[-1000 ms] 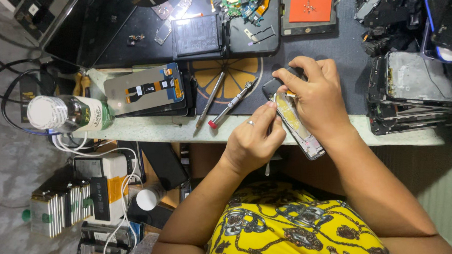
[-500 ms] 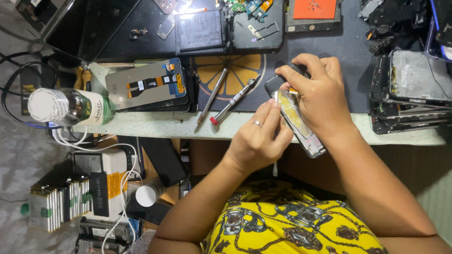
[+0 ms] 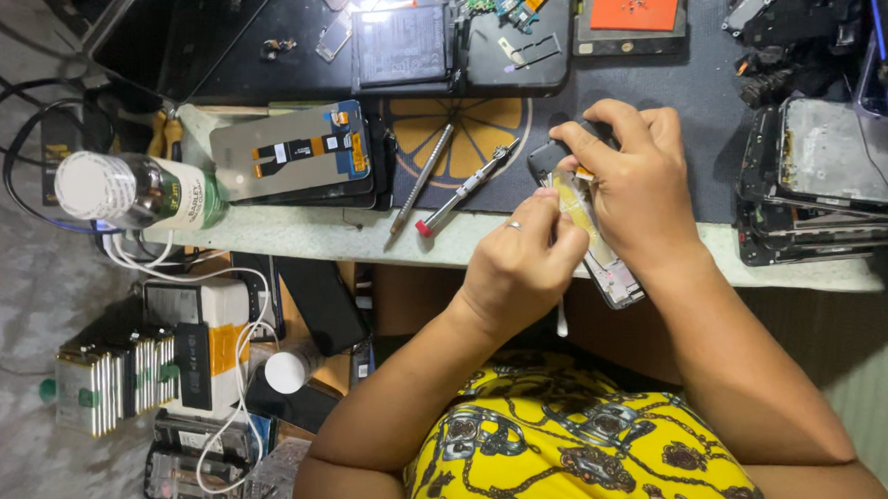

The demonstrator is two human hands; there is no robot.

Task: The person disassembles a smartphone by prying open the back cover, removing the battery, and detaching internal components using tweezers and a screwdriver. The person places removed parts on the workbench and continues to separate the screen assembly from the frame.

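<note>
The left hand (image 3: 518, 267) pinches a thin tool against an opened phone (image 3: 593, 236), while the right hand (image 3: 639, 189) wraps around and steadies that phone above the tabletop (image 3: 296, 230) edge, at about two o'clock from the yellow patterned shirt (image 3: 579, 451). The phone looks stripped to its metal frame, so I judge the work mid-way. Farther off, at eleven o'clock, two slim metal screwdrivers (image 3: 442, 181) lie on a dark mat, beside a glossy screen panel (image 3: 293, 151) and a clear plastic bottle (image 3: 137, 191).

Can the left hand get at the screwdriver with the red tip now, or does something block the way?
Probably yes: the screwdriver lies uncovered on the mat just beside the left hand, though that hand is busy on the opened phone.
</note>
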